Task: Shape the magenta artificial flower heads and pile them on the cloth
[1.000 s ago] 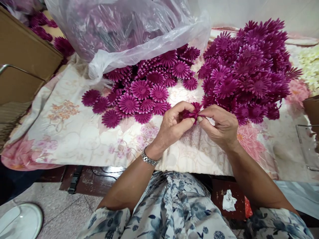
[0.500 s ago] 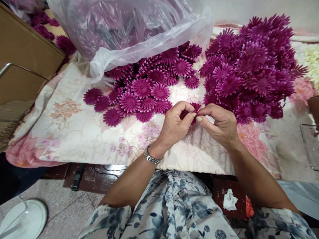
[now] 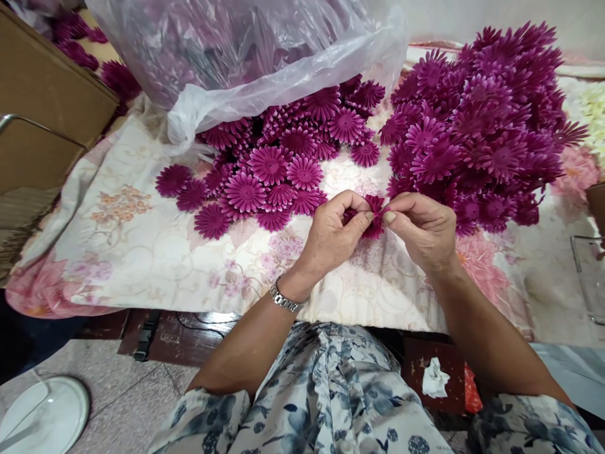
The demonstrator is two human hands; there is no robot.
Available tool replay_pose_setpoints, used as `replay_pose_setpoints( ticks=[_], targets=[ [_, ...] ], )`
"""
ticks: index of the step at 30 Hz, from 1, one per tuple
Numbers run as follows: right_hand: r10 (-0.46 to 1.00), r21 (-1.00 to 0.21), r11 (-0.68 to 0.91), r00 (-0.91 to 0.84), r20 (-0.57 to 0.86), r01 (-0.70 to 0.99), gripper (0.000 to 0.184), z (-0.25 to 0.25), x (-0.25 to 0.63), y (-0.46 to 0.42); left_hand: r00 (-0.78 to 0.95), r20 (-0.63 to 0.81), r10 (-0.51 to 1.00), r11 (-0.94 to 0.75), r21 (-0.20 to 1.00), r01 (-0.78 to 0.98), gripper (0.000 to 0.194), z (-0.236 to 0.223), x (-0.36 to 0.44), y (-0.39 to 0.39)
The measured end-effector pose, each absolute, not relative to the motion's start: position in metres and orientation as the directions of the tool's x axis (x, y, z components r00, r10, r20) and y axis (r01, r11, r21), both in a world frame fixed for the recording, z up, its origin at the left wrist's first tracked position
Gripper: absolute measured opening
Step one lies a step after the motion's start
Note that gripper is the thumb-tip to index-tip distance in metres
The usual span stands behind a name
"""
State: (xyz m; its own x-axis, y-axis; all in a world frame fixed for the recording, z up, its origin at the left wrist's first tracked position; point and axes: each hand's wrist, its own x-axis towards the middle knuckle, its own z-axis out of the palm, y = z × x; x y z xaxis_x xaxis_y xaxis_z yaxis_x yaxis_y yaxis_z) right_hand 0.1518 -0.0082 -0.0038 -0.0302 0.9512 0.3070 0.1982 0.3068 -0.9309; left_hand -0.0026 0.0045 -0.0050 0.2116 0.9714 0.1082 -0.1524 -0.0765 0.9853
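Between my two hands is a small purple artificial flower [image 3: 374, 226], its petals partly covered by the fingers. My left hand [image 3: 338, 233], with a metal watch on the wrist, pinches it from the left with thumb and forefinger. From the right, the thumb and forefinger of my right hand [image 3: 423, 230] pinch at the flower's edge. Beyond my left hand lie loose flat purple flowers [image 3: 269, 167], spilling from under a clear plastic bag [image 3: 236, 94]. A tall heap of purple layered flowers [image 3: 477, 126] stands beyond my right hand.
A flowered cloth [image 3: 155, 252] covers the table. At the left edge stands a cardboard box [image 3: 51, 94] with a wire handle. Pale yellow flowers [image 3: 593, 120] show at far right. Below the table are a crumpled tissue [image 3: 435, 378] and a white round lid-like object [image 3: 51, 416].
My right hand has shifted slightly right, away from my left fingertips, and more of the flower shows between them. Both hands keep their pinch.
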Motion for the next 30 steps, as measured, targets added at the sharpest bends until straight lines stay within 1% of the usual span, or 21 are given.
replay_pose_setpoints(
  ticks=[3, 7, 9, 13, 17, 22, 24, 27, 30],
  targets=[
    [0.946, -0.917, 0.323, -0.099, 0.308, 0.235, 0.001, -0.0023, 0.1524, -0.0090, 0.204, 0.163, 0.965, -0.151, 0.986, -0.075, 0.014, -0.0023, -0.0026, 0.0029],
    [0.929, -0.875, 0.368, -0.155, 0.335, 0.316, 0.007, -0.0020, 0.1539, -0.0095, 0.167, 0.218, 0.961, -0.228, 0.973, 0.041, 0.014, -0.0013, -0.0024, 0.0015],
    [0.925, -0.865, 0.380, -0.161, 0.345, 0.328, 0.008, -0.0027, 0.1546, -0.0091, 0.166, 0.233, 0.958, -0.245, 0.968, 0.059, 0.014, -0.0015, -0.0024, 0.0013],
    [0.931, -0.875, 0.365, -0.131, 0.341, 0.317, 0.006, -0.0035, 0.1553, -0.0082, 0.170, 0.221, 0.960, -0.231, 0.972, 0.040, 0.015, -0.0011, -0.0026, 0.0014],
    [0.934, -0.880, 0.357, -0.134, 0.331, 0.313, 0.002, -0.0012, 0.1548, -0.0089, 0.173, 0.271, 0.947, -0.289, 0.953, 0.090, 0.015, -0.0017, -0.0022, 0.0013],
    [0.933, -0.882, 0.355, -0.176, 0.314, 0.309, 0.017, 0.0002, 0.1550, -0.0095, 0.158, 0.339, 0.928, -0.365, 0.913, 0.181, 0.016, -0.0048, -0.0007, 0.0002],
    [0.937, -0.888, 0.343, -0.174, 0.302, 0.308, 0.020, -0.0015, 0.1556, -0.0089, 0.159, 0.370, 0.915, -0.398, 0.892, 0.213, 0.017, -0.0056, -0.0002, -0.0004],
    [0.947, -0.914, 0.307, -0.178, 0.267, 0.264, 0.016, -0.0058, 0.1575, -0.0077, 0.164, 0.403, 0.900, -0.433, 0.870, 0.235, 0.018, -0.0055, 0.0000, -0.0009],
    [0.952, -0.938, 0.280, -0.184, 0.244, 0.203, 0.010, -0.0093, 0.1599, -0.0070, 0.179, 0.411, 0.894, -0.444, 0.869, 0.220, 0.017, -0.0048, -0.0007, -0.0008]
  ],
)
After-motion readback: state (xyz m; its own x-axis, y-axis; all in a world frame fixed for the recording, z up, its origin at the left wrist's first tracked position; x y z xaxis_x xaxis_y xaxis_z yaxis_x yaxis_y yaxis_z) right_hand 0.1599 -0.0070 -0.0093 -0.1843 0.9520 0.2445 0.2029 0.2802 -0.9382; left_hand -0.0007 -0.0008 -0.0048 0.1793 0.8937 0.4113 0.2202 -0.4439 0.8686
